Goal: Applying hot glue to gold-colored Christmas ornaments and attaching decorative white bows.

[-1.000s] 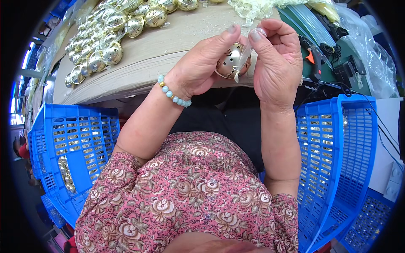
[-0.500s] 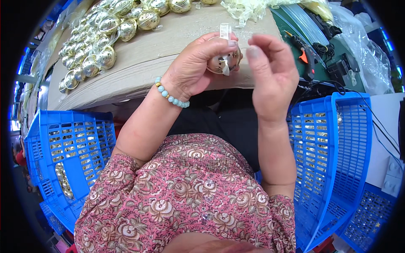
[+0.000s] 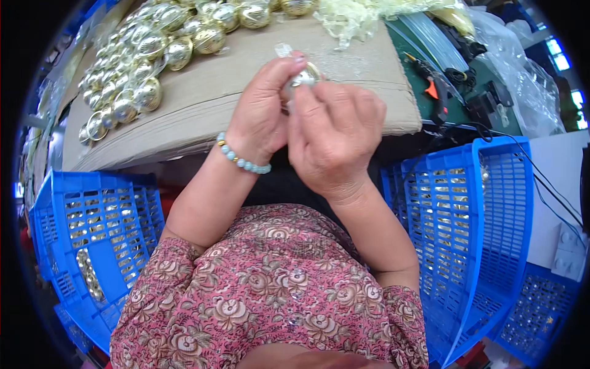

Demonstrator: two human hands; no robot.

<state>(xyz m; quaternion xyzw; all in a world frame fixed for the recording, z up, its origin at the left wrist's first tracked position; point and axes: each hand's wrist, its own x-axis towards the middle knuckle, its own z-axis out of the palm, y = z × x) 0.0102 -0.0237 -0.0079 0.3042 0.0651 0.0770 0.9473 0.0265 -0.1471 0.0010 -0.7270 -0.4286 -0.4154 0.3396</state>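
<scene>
Above the near part of the cardboard, my left hand (image 3: pixel 258 107) is closed around a shiny gold ball ornament (image 3: pixel 307 74). A clear plastic tab (image 3: pixel 283 50) sticks up past the thumb. My right hand (image 3: pixel 337 132) is closed too, thumb and fingers pinched together against the near face of the ball. What lies between those fingertips is hidden. On the cardboard at the far left are many more gold ball ornaments (image 3: pixel 178 53) with dark cut patterns, some with clear plastic on them.
Cardboard (image 3: pixel 258 86) covers the table. Pale yellow plastic scraps (image 3: pixel 347 21) lie at the back. To the right are a black-and-orange glue gun (image 3: pixel 437 92), clear sticks (image 3: pixel 433 37) and cables. A blue crate (image 3: pixel 92 184) stands at left, another blue crate (image 3: pixel 476 203) at right, both holding gold pieces.
My right hand has swung left from open beside the ball to pinching at its near face. My left hand has shifted slightly left with the ball, tilting the clear tab leftward.
</scene>
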